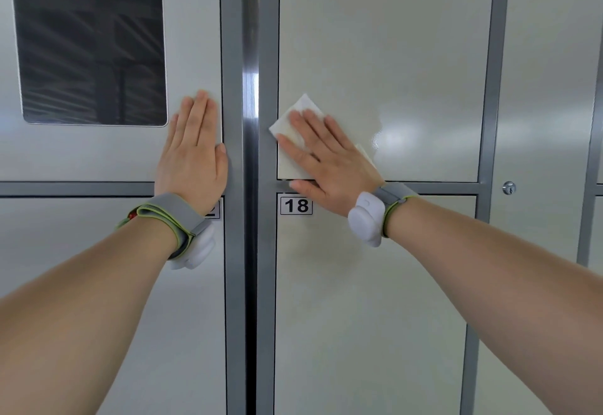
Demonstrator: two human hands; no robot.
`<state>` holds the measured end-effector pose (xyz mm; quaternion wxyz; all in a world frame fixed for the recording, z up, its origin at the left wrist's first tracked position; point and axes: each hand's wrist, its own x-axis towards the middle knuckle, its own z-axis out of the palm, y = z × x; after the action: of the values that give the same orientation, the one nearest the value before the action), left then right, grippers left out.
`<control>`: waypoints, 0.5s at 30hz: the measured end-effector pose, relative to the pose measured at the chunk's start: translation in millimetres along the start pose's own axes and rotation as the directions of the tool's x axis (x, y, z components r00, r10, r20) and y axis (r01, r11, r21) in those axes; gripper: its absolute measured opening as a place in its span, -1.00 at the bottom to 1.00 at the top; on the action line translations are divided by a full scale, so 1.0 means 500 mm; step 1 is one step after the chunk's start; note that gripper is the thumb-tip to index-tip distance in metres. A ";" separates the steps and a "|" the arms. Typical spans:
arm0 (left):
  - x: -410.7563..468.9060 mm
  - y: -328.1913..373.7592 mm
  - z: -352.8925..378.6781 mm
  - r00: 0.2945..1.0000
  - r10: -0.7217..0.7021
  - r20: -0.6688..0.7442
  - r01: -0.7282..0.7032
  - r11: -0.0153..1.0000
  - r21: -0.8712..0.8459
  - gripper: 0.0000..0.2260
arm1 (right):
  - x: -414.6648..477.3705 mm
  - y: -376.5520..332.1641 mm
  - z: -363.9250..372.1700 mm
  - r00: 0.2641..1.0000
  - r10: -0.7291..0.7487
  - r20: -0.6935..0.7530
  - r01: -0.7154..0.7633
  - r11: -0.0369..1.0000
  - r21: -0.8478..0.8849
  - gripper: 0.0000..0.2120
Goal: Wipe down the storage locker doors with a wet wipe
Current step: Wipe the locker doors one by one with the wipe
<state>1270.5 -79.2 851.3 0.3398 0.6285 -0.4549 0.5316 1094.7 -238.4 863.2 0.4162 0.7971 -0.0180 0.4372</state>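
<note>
The wet wipe lies flat under the right hand, pressed to the upper right locker door at that door's lower left corner. The fingers are straight and slightly spread, pointing up and to the left, and the thumb reaches down over the door's bottom edge. A white corner of the wipe shows beyond the fingertips and another peeks out past the heel of the hand.

From here nearly all of the door lies up and to the right of the hand, its long axis vertical. Any further stroke would likely have to travel away from this corner, along the bottom edge or up the left edge.

The left hand is across the metal post, nowhere near the wipe. It rests flat, fingers together, on the lower right corner of the neighbouring door, seemingly as a brace.

The doors are smooth, pale, painted panels with a soft gloss, set in dull grey frames. The post between them is brushed and reflective. A bright patch to the right of the wipe may be moisture or only glare — I cannot tell which.

The wipe looks thin, soft and squarish. The left door carries a dark, round-cornered window, and the door below bears a label reading 18. Both wrists wear grey fabric bands with white pods.
</note>
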 end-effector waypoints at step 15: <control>-0.006 0.009 0.003 0.999 -0.037 0.022 0.037 0.999 0.002 -0.45 | -0.002 -0.002 -0.002 0.999 0.039 -0.025 -0.038 0.999 0.024 -0.41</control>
<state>1266.7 -81.3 847.9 0.3442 0.6430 -0.4464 0.5185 1093.7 -237.3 862.1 0.3983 0.7960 -0.0229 0.4552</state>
